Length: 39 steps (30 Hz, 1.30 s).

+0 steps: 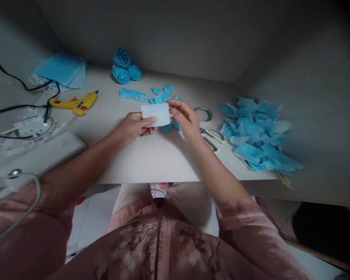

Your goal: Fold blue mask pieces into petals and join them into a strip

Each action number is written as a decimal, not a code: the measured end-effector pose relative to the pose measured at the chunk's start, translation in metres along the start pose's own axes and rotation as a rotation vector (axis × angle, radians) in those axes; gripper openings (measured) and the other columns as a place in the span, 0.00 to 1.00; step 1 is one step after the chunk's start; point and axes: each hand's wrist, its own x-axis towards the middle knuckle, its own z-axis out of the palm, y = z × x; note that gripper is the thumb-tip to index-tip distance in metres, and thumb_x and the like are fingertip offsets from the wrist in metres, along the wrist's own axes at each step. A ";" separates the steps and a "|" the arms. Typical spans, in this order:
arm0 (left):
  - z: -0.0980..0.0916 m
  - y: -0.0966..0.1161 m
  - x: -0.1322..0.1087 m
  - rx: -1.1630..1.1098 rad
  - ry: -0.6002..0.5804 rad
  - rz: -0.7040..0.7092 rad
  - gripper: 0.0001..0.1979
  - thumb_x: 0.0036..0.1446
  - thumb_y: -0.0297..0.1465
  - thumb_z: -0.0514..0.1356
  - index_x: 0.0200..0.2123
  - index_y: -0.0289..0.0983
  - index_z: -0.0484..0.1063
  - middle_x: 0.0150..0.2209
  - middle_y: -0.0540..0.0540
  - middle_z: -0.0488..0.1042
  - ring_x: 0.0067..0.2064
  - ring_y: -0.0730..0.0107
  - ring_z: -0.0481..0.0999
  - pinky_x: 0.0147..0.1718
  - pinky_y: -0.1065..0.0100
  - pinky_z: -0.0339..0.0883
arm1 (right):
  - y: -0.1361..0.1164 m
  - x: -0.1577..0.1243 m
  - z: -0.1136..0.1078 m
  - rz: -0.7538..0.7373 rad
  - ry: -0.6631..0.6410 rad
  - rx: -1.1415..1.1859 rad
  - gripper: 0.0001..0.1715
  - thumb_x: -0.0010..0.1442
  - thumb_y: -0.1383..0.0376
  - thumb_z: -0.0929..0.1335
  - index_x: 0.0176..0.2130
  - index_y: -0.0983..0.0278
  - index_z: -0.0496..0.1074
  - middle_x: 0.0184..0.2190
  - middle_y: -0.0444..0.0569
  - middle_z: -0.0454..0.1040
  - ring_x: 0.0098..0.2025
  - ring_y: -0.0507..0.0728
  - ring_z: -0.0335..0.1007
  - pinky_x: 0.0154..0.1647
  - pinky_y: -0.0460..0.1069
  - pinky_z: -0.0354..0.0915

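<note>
A pale, nearly white rectangular piece of fabric point(157, 113) is held up over the table in front of me. My left hand point(137, 126) is closed on its left side, thumb on top and fingers underneath. At the right edge of the piece, the bent fingers and thumb of my right hand point(185, 118) pinch it near the corner; the exact contact is partly hidden. Just beyond lie cut blue fabric pieces point(163, 94) and a pleated blue strip point(132, 94). Scissors point(212, 138) and a roll of tape point(204, 114) rest beside my right hand.
Three blue fabric roses point(122, 68) stand at the back. On the left are blue face masks point(62, 72), a yellow glue gun point(78, 104), black cables and a white power strip point(46, 153). A heap of blue fabric flowers point(256, 132) lies right, near walls.
</note>
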 end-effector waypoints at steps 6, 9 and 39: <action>0.000 0.006 0.000 -0.137 0.041 -0.035 0.11 0.53 0.30 0.74 0.32 0.32 0.76 0.24 0.49 0.76 0.23 0.76 0.73 0.24 0.73 0.65 | 0.004 0.002 -0.008 -0.225 -0.123 -0.246 0.23 0.72 0.47 0.67 0.58 0.54 0.78 0.66 0.53 0.74 0.70 0.66 0.68 0.61 0.61 0.74; 0.001 0.007 -0.001 -0.148 0.057 -0.040 0.10 0.54 0.30 0.73 0.33 0.33 0.76 0.24 0.49 0.75 0.23 0.76 0.72 0.25 0.73 0.64 | 0.004 0.001 -0.008 -0.250 -0.128 -0.311 0.25 0.71 0.47 0.68 0.61 0.52 0.74 0.71 0.52 0.68 0.72 0.67 0.64 0.65 0.64 0.72; 0.002 0.003 -0.002 -0.092 0.051 -0.038 0.10 0.53 0.30 0.75 0.30 0.33 0.77 0.27 0.47 0.79 0.24 0.75 0.73 0.25 0.72 0.64 | -0.001 -0.002 0.012 0.130 -0.032 0.090 0.29 0.55 0.39 0.78 0.34 0.61 0.76 0.32 0.43 0.76 0.36 0.53 0.70 0.44 0.51 0.70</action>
